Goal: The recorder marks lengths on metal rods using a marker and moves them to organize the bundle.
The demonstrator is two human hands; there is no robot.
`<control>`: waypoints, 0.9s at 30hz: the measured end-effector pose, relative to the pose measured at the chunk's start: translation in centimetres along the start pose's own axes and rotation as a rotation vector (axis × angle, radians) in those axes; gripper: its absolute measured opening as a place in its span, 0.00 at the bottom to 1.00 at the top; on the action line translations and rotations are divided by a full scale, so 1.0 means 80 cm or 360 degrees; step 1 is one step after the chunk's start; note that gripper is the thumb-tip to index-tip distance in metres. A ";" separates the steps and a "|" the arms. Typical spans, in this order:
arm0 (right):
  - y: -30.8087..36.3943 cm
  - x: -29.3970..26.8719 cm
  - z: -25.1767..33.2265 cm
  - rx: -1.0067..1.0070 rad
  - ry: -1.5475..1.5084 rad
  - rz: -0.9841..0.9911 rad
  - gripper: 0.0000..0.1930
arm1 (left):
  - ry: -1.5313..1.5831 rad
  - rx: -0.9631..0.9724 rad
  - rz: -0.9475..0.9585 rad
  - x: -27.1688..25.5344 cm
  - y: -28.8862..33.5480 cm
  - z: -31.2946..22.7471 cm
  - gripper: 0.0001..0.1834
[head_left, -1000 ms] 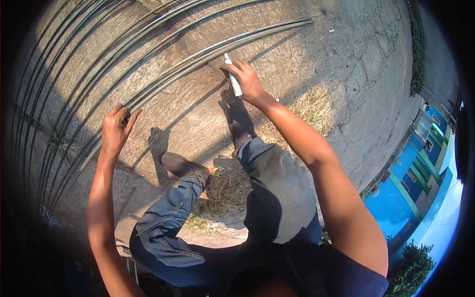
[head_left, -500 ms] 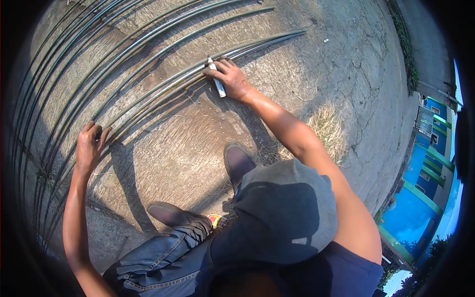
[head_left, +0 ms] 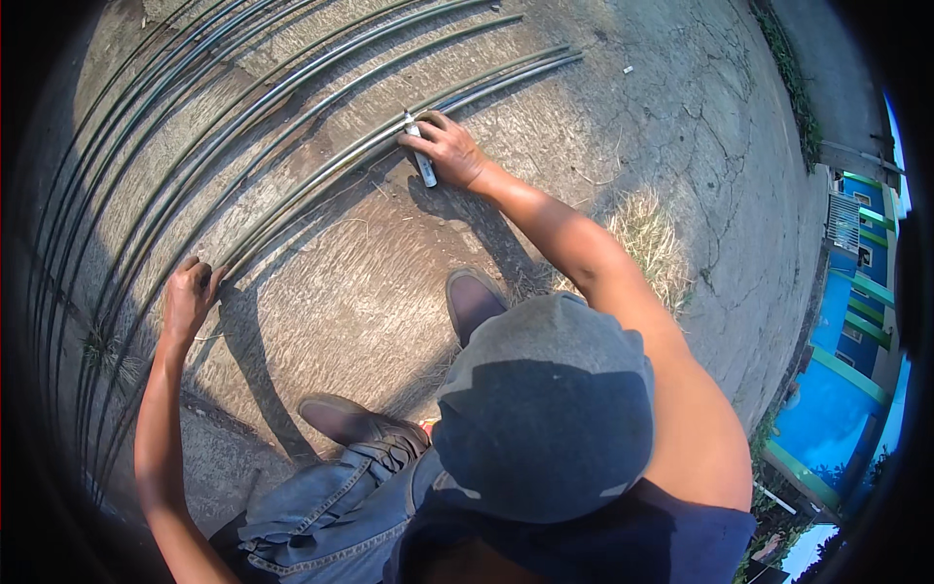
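Observation:
A bundle of long, thin metal rods (head_left: 331, 167) runs slantwise from the lower left to the upper middle, just above the ground. At its left part my left hand (head_left: 190, 297) has its fingers curled round the rods, with the thumb on the near side. Farther right, my right hand (head_left: 448, 153) grips a white marker (head_left: 425, 170) with a dark tip, between thumb and fingers. The marker's tip end lies against the rods; whether it touches them I cannot tell. Some right fingertips are hidden behind the hand.
Several more rods (head_left: 336, 100) lie spread out beyond the bundle, curving to the far left. Dry grass (head_left: 647, 243) grows by my right forearm on rough, cracked concrete (head_left: 720, 195). My shoes (head_left: 474, 304) stand near the bundle. A blue building (head_left: 827, 409) is at the far right.
The rods of the near bundle lie closer together than before. My left hand's fingers have curled in more and sit slightly lower in the view. My right hand keeps the marker at nearly the same place.

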State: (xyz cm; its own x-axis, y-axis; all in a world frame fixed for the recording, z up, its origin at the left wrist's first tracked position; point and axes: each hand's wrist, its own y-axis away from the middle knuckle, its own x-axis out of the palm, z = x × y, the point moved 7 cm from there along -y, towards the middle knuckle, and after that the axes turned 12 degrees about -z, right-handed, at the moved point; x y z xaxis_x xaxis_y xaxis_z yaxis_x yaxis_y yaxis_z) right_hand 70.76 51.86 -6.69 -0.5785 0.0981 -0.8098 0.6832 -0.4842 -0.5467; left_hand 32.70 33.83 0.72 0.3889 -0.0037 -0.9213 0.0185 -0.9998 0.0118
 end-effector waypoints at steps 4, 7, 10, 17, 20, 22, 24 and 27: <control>0.001 -0.002 0.001 0.0193 -0.0016 0.0039 0.20 | 0.0006 -0.0006 0.0038 0.010 0.021 0.009 0.19; 0.010 0.000 0.006 0.0184 -0.0031 0.0186 0.24 | 0.0086 0.0023 -0.0022 0.002 0.021 0.005 0.19; 0.031 -0.006 0.015 0.0188 -0.0002 0.0331 0.24 | 0.0065 -0.0026 -0.0053 -0.010 0.021 -0.001 0.19; 0.020 -0.039 0.029 0.0455 -0.0253 -0.0024 0.24 | 0.0074 -0.0059 -0.0334 -0.020 0.028 0.004 0.22; -0.050 -0.060 0.026 0.0444 -0.0296 -0.0219 0.26 | 0.0072 -0.0053 -0.0397 -0.028 0.030 0.004 0.21; -0.088 -0.045 0.017 0.0396 -0.0443 -0.0133 0.26 | 0.0080 -0.0036 -0.0412 -0.028 0.032 0.006 0.21; -0.099 -0.013 0.008 0.0422 -0.0684 0.0182 0.28 | 0.0119 -0.0011 -0.0432 -0.023 0.027 0.000 0.20; -0.093 0.003 0.011 0.0326 -0.0738 0.0468 0.24 | 0.0128 0.0029 -0.0440 -0.029 0.033 -0.005 0.18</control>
State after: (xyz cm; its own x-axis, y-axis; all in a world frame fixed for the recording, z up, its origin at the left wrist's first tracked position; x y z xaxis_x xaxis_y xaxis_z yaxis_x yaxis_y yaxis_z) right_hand 65.11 54.71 -2.61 -0.5440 -0.4342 -0.7180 0.7711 -0.5962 -0.2236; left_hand 32.23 31.23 3.07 0.4434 0.2703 -0.8546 0.1176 -0.9627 -0.2435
